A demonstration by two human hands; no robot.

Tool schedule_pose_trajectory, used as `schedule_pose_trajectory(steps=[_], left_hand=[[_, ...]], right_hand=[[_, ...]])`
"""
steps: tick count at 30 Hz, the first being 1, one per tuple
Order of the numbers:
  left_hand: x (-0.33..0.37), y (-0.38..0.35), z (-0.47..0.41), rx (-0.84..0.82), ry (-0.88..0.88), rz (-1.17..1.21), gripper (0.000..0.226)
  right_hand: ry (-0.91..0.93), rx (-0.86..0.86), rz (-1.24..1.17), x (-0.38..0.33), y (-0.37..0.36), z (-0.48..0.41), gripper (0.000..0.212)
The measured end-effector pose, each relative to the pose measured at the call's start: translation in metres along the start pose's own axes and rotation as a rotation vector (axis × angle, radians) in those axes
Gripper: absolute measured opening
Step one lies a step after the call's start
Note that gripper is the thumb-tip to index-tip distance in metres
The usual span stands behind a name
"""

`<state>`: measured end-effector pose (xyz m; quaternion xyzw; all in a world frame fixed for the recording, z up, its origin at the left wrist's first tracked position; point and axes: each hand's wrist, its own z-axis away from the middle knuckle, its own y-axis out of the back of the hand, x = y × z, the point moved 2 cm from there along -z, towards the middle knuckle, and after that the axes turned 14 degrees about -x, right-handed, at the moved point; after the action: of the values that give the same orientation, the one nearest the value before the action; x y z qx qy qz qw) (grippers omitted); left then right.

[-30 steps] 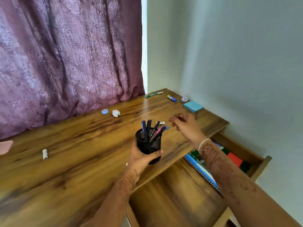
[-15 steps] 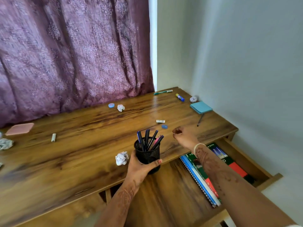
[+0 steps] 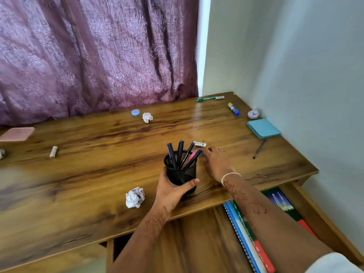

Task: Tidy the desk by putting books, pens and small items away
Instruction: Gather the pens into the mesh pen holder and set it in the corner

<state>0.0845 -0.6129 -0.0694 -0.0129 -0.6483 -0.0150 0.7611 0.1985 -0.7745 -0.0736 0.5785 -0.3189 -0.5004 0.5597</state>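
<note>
My left hand (image 3: 171, 192) grips a black mesh pen cup (image 3: 180, 174) standing near the front edge of the wooden desk (image 3: 88, 174); several dark pens and a pink one stick out of it. Just right of the cup, my right hand (image 3: 215, 161) lies palm down on the desk, its fingertips at a small blue item that the pens mostly hide. A small white eraser (image 3: 200, 144) lies just beyond those fingers. Below the desk edge an open drawer (image 3: 323, 223) holds books (image 3: 248, 245).
Scattered on the desk: a pencil (image 3: 259, 148), blue sticky notes (image 3: 263, 128), a glue stick (image 3: 233, 109), a teal pen (image 3: 209, 98), a blue round item (image 3: 135, 112), crumpled papers (image 3: 135, 197) (image 3: 147, 117) (image 3: 253, 114), a small roll (image 3: 53, 151), a pink pad (image 3: 17, 133). A curtain hangs behind; a wall stands at the right.
My right hand has dropped from above the desk and moved left, down to the small blue item beside the cup. My left hand still holds the cup in place.
</note>
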Motion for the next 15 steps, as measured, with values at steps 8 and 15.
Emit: schedule_pose_trajectory(steps=[8,15], left_hand=[[0.005,-0.015,-0.016,0.037,0.054,-0.021,0.101],[0.019,-0.042,-0.022,0.028,0.06,-0.017,0.105]], right_hand=[[-0.113,0.124,-0.543,0.022,0.05,0.013,0.013],[0.164,0.24,-1.058,0.011,0.125,0.046,0.016]])
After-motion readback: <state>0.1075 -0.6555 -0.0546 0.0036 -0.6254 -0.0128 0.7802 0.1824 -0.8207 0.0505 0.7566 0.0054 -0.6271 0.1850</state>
